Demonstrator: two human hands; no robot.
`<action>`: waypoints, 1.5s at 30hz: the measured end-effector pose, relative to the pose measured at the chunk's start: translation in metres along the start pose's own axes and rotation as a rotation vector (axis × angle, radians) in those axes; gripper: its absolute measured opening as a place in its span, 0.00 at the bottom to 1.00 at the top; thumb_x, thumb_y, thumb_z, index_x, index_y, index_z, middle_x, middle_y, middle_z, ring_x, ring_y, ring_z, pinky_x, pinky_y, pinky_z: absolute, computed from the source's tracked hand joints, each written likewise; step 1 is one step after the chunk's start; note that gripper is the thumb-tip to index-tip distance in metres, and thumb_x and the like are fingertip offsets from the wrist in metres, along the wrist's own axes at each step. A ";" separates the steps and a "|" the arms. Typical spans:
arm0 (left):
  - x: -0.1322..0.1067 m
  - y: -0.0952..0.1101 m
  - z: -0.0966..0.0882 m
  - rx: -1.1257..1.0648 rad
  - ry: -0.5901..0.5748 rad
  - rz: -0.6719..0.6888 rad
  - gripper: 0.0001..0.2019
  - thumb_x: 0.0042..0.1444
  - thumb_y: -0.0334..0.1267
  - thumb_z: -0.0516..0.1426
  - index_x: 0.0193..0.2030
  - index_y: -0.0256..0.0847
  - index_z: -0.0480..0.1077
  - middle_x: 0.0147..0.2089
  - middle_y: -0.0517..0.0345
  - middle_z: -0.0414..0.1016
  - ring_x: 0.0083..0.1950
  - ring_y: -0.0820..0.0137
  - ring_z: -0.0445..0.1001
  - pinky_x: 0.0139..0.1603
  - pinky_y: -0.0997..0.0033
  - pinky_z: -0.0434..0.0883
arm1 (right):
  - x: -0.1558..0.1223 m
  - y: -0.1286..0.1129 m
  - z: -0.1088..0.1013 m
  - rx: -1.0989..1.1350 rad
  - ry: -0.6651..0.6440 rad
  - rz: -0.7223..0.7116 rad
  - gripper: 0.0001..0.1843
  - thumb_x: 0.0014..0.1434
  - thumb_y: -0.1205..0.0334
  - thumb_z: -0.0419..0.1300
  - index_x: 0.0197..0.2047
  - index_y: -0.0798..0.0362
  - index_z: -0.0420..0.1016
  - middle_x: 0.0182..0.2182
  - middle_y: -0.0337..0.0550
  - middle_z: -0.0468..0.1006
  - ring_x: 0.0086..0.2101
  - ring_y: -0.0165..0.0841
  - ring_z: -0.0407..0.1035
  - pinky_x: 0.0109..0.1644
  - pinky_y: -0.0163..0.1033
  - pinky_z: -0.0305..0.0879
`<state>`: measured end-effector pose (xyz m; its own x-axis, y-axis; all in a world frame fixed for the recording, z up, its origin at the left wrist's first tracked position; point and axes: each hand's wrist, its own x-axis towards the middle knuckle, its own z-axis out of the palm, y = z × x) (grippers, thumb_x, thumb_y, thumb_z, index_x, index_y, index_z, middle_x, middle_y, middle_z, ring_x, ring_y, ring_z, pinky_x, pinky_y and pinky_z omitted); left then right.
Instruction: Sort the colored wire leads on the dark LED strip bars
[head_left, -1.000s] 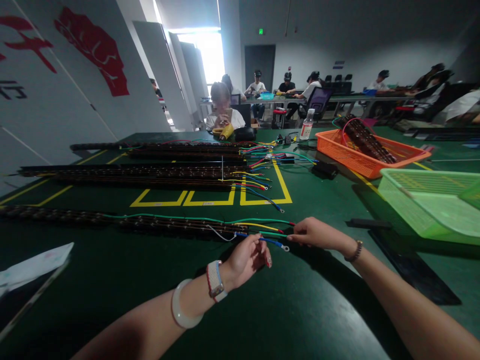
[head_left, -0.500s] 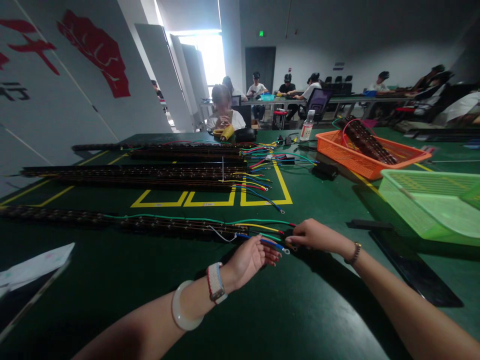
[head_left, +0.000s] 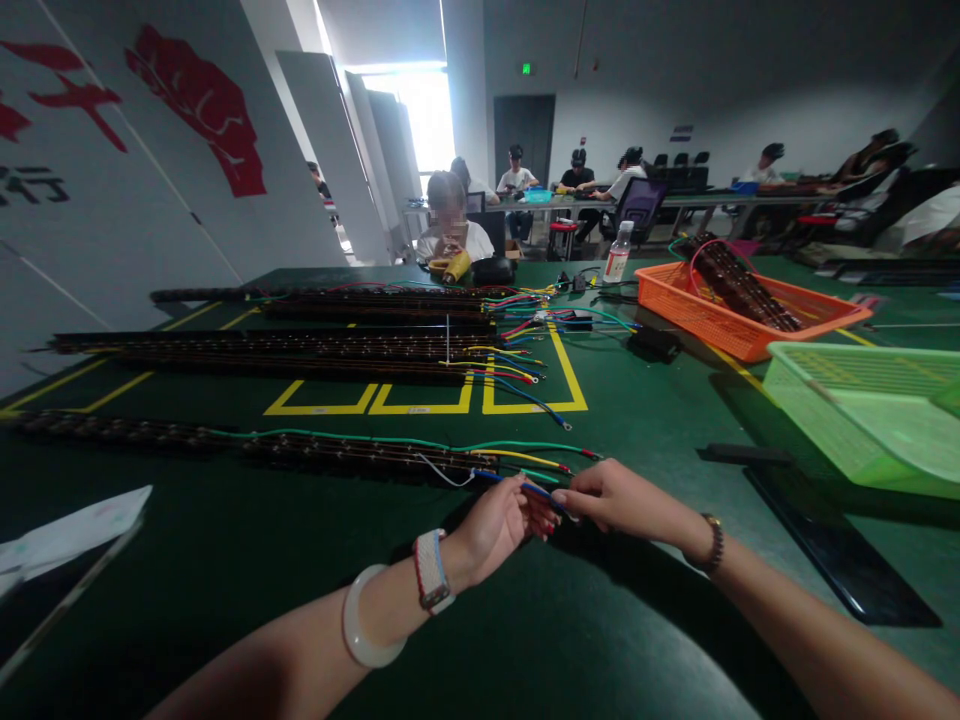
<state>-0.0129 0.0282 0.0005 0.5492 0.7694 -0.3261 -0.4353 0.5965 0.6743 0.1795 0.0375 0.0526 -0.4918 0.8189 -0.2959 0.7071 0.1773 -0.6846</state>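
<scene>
Along the near part of the table lies a long dark bundle of strips (head_left: 360, 455), with coloured wires coming out of its right end. My left hand (head_left: 499, 520), palm turned up, has its thumb and fingers closed around the blue wire (head_left: 491, 475). My right hand (head_left: 619, 500) pinches the same wire near its tip, where the ring terminal is mostly covered by the fingers. Just beyond my hands, a yellow wire (head_left: 532, 460) and a green wire (head_left: 525, 444) with dark red ends lie loose. A white tie (head_left: 448, 475) sticks out from the bundle.
Several similar bundles (head_left: 315, 345) lie farther back over yellow tape outlines. To the right are an orange basket (head_left: 694, 325), a light green basket (head_left: 825, 420) and a black flat slab (head_left: 840, 550). A bottle (head_left: 617, 255) stands behind. A person (head_left: 454, 225) sits across the table.
My right hand has moved slightly left and toward me, from beside the wire ends onto the tip of the blue wire. My left hand has stayed nearly in place.
</scene>
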 end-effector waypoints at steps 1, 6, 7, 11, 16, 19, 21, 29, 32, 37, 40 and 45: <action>0.000 -0.001 0.000 -0.003 -0.006 0.004 0.18 0.63 0.41 0.44 0.35 0.30 0.69 0.33 0.46 0.73 0.35 0.67 0.71 0.40 0.66 0.65 | 0.000 -0.001 0.001 0.007 -0.002 -0.003 0.30 0.59 0.39 0.48 0.29 0.57 0.75 0.15 0.38 0.68 0.17 0.24 0.60 0.19 0.28 0.51; 0.000 -0.001 0.002 0.008 -0.032 0.016 0.18 0.63 0.42 0.43 0.36 0.31 0.68 0.33 0.47 0.73 0.34 0.68 0.71 0.39 0.67 0.65 | 0.000 -0.002 0.005 0.038 0.015 -0.023 0.27 0.60 0.42 0.48 0.31 0.57 0.74 0.16 0.37 0.68 0.17 0.24 0.60 0.20 0.29 0.51; 0.000 0.000 0.002 0.015 -0.031 0.018 0.18 0.63 0.42 0.43 0.36 0.31 0.69 0.33 0.47 0.73 0.34 0.68 0.71 0.38 0.68 0.65 | 0.000 -0.002 0.006 0.042 0.017 -0.027 0.27 0.60 0.42 0.48 0.31 0.56 0.74 0.16 0.37 0.68 0.17 0.24 0.60 0.20 0.29 0.51; -0.004 0.001 0.007 0.078 -0.020 0.030 0.18 0.62 0.45 0.46 0.37 0.31 0.69 0.33 0.47 0.74 0.33 0.69 0.72 0.38 0.68 0.66 | 0.002 -0.001 0.006 -0.048 0.157 -0.091 0.24 0.62 0.47 0.47 0.27 0.56 0.71 0.19 0.37 0.69 0.20 0.24 0.60 0.24 0.29 0.52; -0.010 0.001 0.011 0.381 -0.127 0.026 0.22 0.58 0.53 0.49 0.33 0.32 0.69 0.32 0.46 0.75 0.33 0.67 0.73 0.37 0.66 0.66 | 0.004 0.001 0.006 -0.346 0.332 -0.123 0.20 0.63 0.51 0.48 0.27 0.54 0.70 0.21 0.38 0.71 0.22 0.26 0.61 0.26 0.32 0.50; -0.011 0.001 0.012 0.469 -0.177 0.019 0.21 0.56 0.54 0.51 0.32 0.33 0.69 0.32 0.48 0.75 0.33 0.68 0.72 0.37 0.67 0.66 | 0.005 0.003 0.009 -0.499 0.313 -0.115 0.20 0.63 0.52 0.49 0.27 0.53 0.71 0.20 0.39 0.72 0.21 0.27 0.63 0.25 0.33 0.47; -0.011 0.001 0.012 0.459 -0.176 0.022 0.21 0.56 0.54 0.51 0.32 0.34 0.69 0.33 0.48 0.74 0.33 0.68 0.72 0.37 0.66 0.66 | 0.005 0.004 0.011 -0.582 0.276 -0.121 0.20 0.63 0.52 0.49 0.26 0.53 0.71 0.20 0.40 0.73 0.21 0.28 0.64 0.25 0.33 0.47; -0.011 0.001 0.011 0.416 -0.167 0.046 0.18 0.58 0.49 0.50 0.33 0.33 0.69 0.34 0.45 0.74 0.34 0.66 0.72 0.38 0.65 0.66 | 0.006 -0.002 0.020 -0.767 0.127 -0.138 0.20 0.64 0.57 0.48 0.28 0.55 0.75 0.22 0.47 0.77 0.23 0.32 0.71 0.25 0.33 0.53; -0.011 0.001 0.011 0.421 -0.176 0.057 0.18 0.58 0.49 0.51 0.33 0.33 0.69 0.34 0.46 0.74 0.35 0.66 0.72 0.38 0.66 0.66 | 0.006 -0.004 0.024 -0.814 0.096 -0.163 0.13 0.61 0.63 0.53 0.29 0.55 0.76 0.24 0.47 0.78 0.24 0.33 0.72 0.26 0.32 0.55; -0.010 0.000 0.011 0.411 -0.173 0.050 0.18 0.58 0.49 0.50 0.33 0.33 0.69 0.34 0.46 0.74 0.34 0.67 0.72 0.37 0.66 0.66 | 0.005 -0.003 0.023 -0.829 0.118 -0.133 0.15 0.61 0.60 0.53 0.27 0.54 0.76 0.22 0.46 0.77 0.22 0.34 0.70 0.25 0.33 0.53; -0.010 0.000 0.011 0.413 -0.167 0.049 0.19 0.58 0.50 0.51 0.32 0.34 0.69 0.33 0.47 0.74 0.34 0.68 0.72 0.38 0.66 0.66 | 0.005 0.000 0.014 -0.725 0.222 -0.117 0.20 0.63 0.53 0.50 0.26 0.54 0.74 0.21 0.44 0.75 0.23 0.31 0.68 0.26 0.33 0.53; -0.010 0.000 0.011 0.425 -0.159 0.039 0.19 0.58 0.50 0.51 0.33 0.34 0.69 0.32 0.48 0.74 0.33 0.68 0.73 0.38 0.66 0.66 | 0.015 0.008 -0.002 -0.457 0.470 -0.223 0.15 0.62 0.52 0.52 0.36 0.53 0.73 0.32 0.44 0.74 0.33 0.32 0.67 0.36 0.35 0.60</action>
<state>-0.0107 0.0184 0.0106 0.6557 0.7247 -0.2119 -0.1442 0.3956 0.9070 0.1793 0.0520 0.0441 -0.4511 0.8674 0.2102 0.8085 0.4969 -0.3154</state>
